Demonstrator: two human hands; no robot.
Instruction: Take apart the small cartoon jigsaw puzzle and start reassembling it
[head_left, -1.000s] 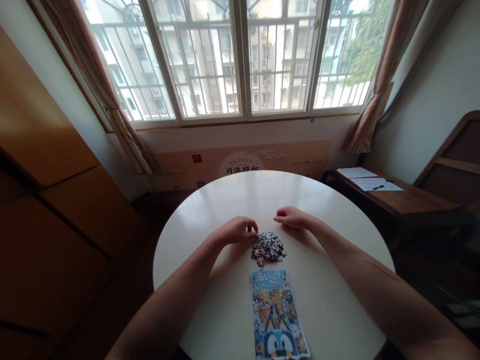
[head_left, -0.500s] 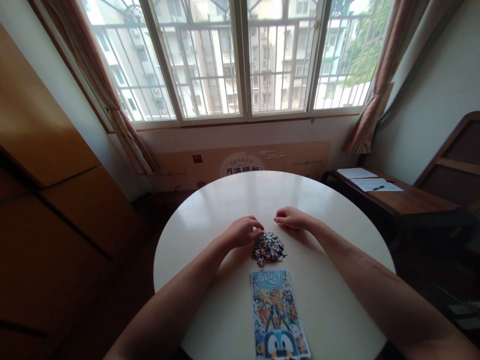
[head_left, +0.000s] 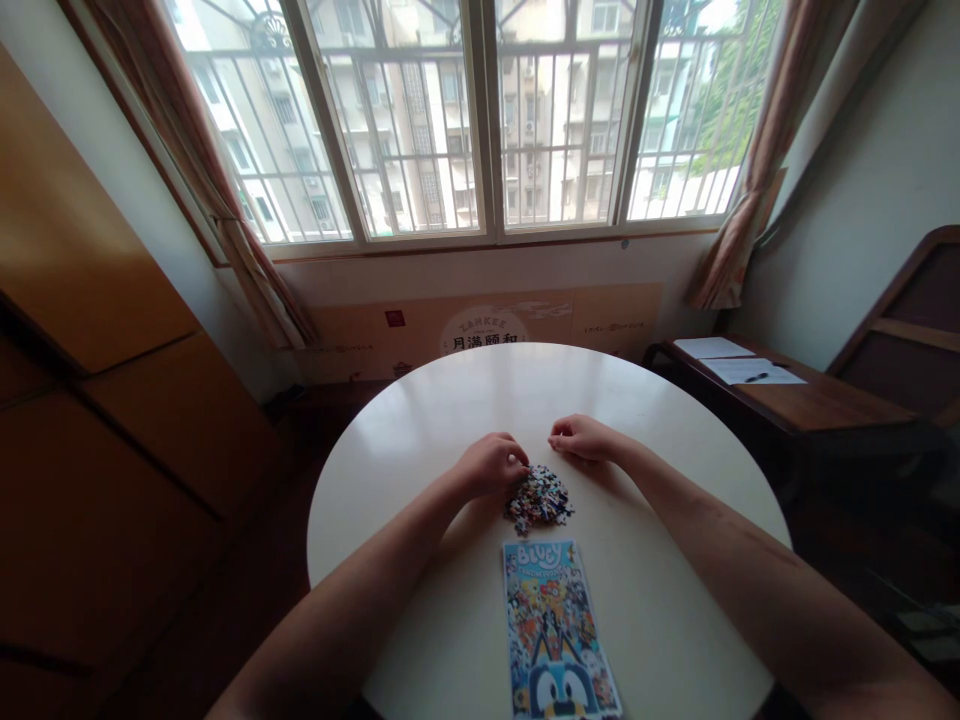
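A small heap of jigsaw pieces (head_left: 541, 499) lies on the round white table (head_left: 360, 510). My left hand (head_left: 495, 463) touches the heap's upper left edge, its fingers curled down onto the pieces; whatever they pinch is too small to make out. Above and to the right of the heap, my right hand (head_left: 580, 438) rests on the tabletop with curled fingers, apart from the pieces. What it holds, if anything, is hidden. Just below the heap lies a colourful Bluey picture sheet (head_left: 556, 630), flat and upright to my view.
Beyond the table is a printed cardboard panel (head_left: 615, 315) under the barred window. A wooden side table (head_left: 847, 395) with papers (head_left: 754, 371) and a pen stands at the right, beside a chair (head_left: 911, 320). Wooden cabinets (head_left: 150, 420) are at the left.
My left hand has shifted very slightly right, onto the edge of the heap. My right hand has hardly moved.
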